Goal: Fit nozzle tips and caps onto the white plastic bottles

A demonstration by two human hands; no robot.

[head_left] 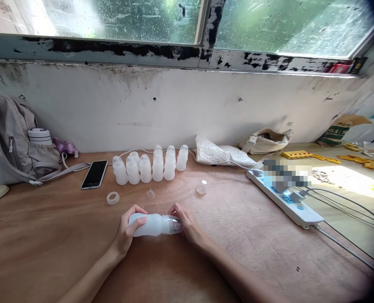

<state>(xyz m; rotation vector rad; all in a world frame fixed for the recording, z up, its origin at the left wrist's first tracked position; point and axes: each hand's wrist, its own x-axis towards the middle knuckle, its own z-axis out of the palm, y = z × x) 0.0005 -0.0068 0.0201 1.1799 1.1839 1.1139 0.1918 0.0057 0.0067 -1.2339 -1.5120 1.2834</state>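
Observation:
A frosted white baby bottle [153, 225] lies sideways between my hands, just above the table. My left hand [128, 229] is wrapped round its base end. With the fingers of my right hand [183, 221] I grip the clear cap [173, 225] at the other end. Beyond the bottle lie a white ring [112, 198], a clear nipple [150, 193], a clear round cover [201, 190] and a small white disc [204, 182]. Several similar baby bottles [145, 169] stand upright in rows behind these parts.
A phone [94, 174] and a grey backpack [10, 139] are on the left. Toward the back lie a white plastic package [221, 153] and a beige bag [265, 141]. A power strip [284, 200] with cables runs along the right. Yellow pieces [360, 160] lie farther right.

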